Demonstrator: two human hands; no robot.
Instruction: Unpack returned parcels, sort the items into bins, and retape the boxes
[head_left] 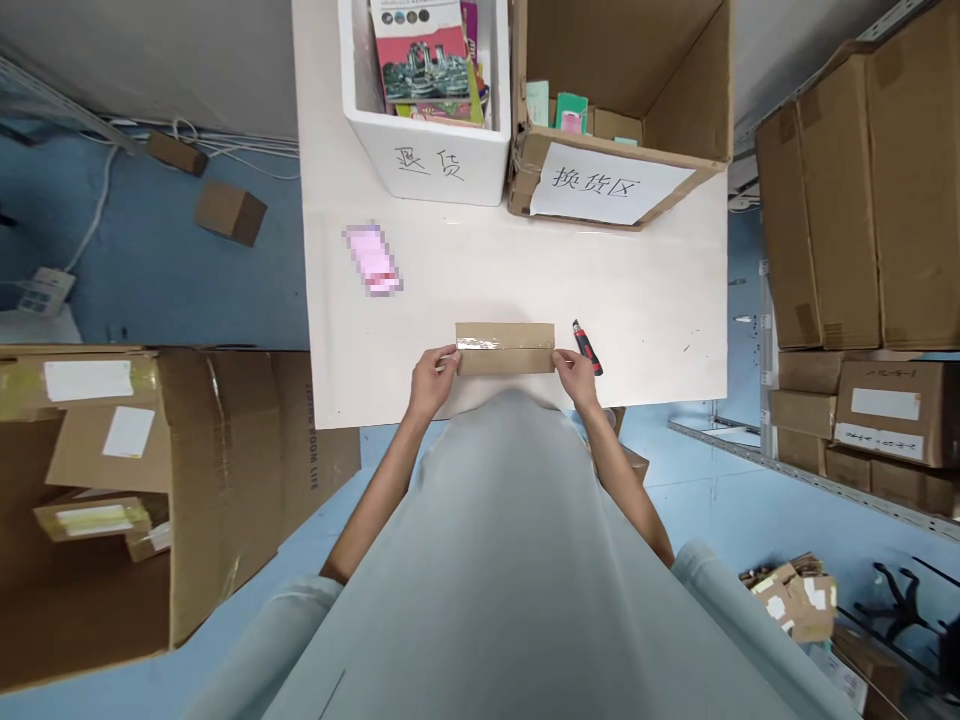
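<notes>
Near the table's front edge lies a small brown cardboard box (pixel 505 360), long side across, with a shiny strip of clear tape along part of its middle seam. My left hand (pixel 433 383) pinches its left end between thumb and fingers. At the opposite end, my right hand (pixel 577 380) grips the box the same way. A red and black box cutter (pixel 588 350) rests just beyond my right hand, its tip pointing away from me. Whatever is inside the box is hidden.
On the white table (pixel 480 250) stand a white foam bin (pixel 450 165) of booklets and a large open carton (pixel 622 185) with small boxes. A blurred pink item (pixel 373 260) lies left. A big carton (pixel 225 480) of parcels is at lower left; shelved boxes (pixel 840 210) stand right.
</notes>
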